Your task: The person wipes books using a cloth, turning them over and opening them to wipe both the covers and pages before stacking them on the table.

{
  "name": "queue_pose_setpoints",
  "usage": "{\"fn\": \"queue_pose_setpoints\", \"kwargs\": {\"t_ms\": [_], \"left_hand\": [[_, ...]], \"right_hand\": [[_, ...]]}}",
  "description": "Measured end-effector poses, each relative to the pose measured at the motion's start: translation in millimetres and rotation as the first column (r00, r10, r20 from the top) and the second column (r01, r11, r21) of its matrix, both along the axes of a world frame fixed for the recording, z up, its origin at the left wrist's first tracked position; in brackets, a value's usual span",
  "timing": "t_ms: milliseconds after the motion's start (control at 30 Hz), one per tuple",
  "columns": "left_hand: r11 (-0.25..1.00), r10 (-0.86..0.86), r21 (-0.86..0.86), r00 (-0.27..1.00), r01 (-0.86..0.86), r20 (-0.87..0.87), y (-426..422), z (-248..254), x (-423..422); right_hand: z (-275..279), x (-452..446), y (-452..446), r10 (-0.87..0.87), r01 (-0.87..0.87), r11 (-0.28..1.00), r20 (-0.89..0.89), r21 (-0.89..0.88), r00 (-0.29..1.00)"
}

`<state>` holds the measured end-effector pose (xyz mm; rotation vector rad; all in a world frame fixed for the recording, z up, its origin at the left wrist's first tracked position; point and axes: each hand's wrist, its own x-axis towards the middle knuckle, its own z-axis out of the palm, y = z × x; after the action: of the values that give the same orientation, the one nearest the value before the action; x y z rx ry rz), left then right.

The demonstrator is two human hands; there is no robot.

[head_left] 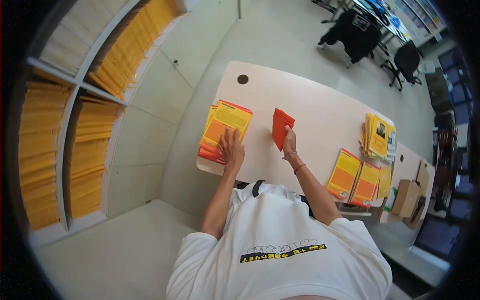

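My left hand [231,148] lies with its fingers apart on a pile of yellow and orange booklets [232,116] at the table's left end. Red covers stick out at the pile's lower edge. In my right hand [289,142] is a small fanned stack of red envelopes [281,125], gripped between thumb and fingers above the middle of the table. Two more stacks of yellow and orange booklets [343,173] lie side by side to the right of my right forearm.
The pale table [310,100] has a round cable hole near its far left corner. Yellow booklets [378,136] and a cardboard box [406,198] are at the right. Shelves of yellow envelopes [90,155] stand left; black chairs [406,61] are beyond the table.
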<state>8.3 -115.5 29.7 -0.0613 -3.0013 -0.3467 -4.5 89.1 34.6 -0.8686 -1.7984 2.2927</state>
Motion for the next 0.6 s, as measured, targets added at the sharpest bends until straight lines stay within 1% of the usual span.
{"fn": "queue_pose_setpoints", "kwargs": {"t_ms": [33, 67, 100, 167, 200, 233, 267, 333, 367, 400, 433, 500, 533, 600], "left_hand": [[0.999, -0.037, 0.002, 0.999, 0.037, 0.005, 7, -5, 0], [0.983, -0.134, 0.127, 0.991, 0.131, 0.013, 16, -10, -3], [0.943, -0.233, 0.248, 0.972, 0.223, 0.012, 26, -17, -5], [0.790, -0.431, 0.479, 0.902, 0.383, -0.011, 51, -26, -11], [0.766, -0.480, 0.483, 0.877, 0.424, -0.008, 66, -22, -11], [0.749, -0.562, 0.500, 0.817, 0.436, 0.129, 83, -12, -10], [0.732, -0.630, 0.513, 0.732, 0.448, 0.260, 103, 0, -9], [0.709, -0.705, 0.525, 0.505, 0.471, 0.498, 143, 17, -1], [0.681, -0.732, 0.530, 0.467, 0.506, 0.496, 161, 16, 5], [0.613, -0.789, 0.552, 0.399, 0.566, 0.467, 178, 15, 13], [0.543, -0.836, 0.570, 0.332, 0.617, 0.437, 193, 13, 19], [0.401, -0.905, 0.599, 0.198, 0.693, 0.376, 222, 8, 33], [0.383, -0.910, 0.599, 0.173, 0.703, 0.378, 237, 5, 41], [0.243, -0.963, 0.543, 0.132, 0.803, 0.235, 264, -3, 62]], "right_hand": [[-1, 6, 4, -0.037, 0.037, 0.999, 0.005, 0.002, 0.999], [-2, 12, 9, -0.054, 0.054, 0.999, 0.010, -0.010, 0.999], [-2, 18, 15, -0.075, 0.075, 0.997, 0.014, -0.023, 0.997], [-2, 32, 32, -0.128, 0.129, 0.990, 0.020, -0.048, 0.992], [-1, 42, 43, -0.182, 0.183, 0.982, 0.024, -0.045, 0.983], [0, 53, 55, -0.238, 0.240, 0.968, 0.036, -0.071, 0.971], [1, 65, 69, -0.294, 0.297, 0.950, 0.046, -0.094, 0.955], [5, 91, 98, -0.397, 0.403, 0.904, 0.066, -0.141, 0.915], [-3, 109, 115, -0.471, 0.477, 0.866, 0.078, -0.150, 0.879], [-11, 130, 134, -0.538, 0.545, 0.823, 0.091, -0.159, 0.838], [-3, 148, 147, -0.571, 0.578, 0.801, 0.088, -0.158, 0.816], [19, 184, 169, -0.730, 0.725, 0.644, 0.087, -0.245, 0.678], [19, 201, 178, -0.748, 0.742, 0.623, 0.089, -0.246, 0.657], [20, 237, 195, -0.796, 0.790, 0.586, 0.055, -0.180, 0.603]]}}
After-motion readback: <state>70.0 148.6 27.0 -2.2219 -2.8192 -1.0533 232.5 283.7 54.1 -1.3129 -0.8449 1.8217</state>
